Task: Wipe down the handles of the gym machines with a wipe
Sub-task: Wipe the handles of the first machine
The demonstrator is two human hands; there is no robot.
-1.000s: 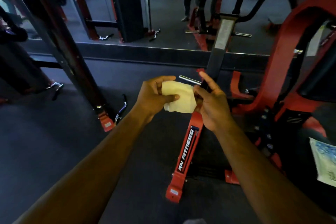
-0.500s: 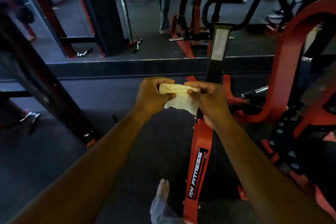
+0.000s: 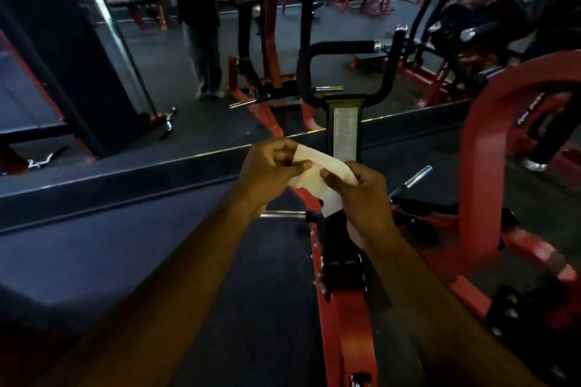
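We hold a pale, soft, creased wipe stretched between both hands in front of us: left hand pinching its upper corner, right hand curled round its lower edge. Below stands a red painted steel machine frame, its black padded handles looping up beyond our hands, untouched. A chrome peg juts out at right; dark rubbery floor around
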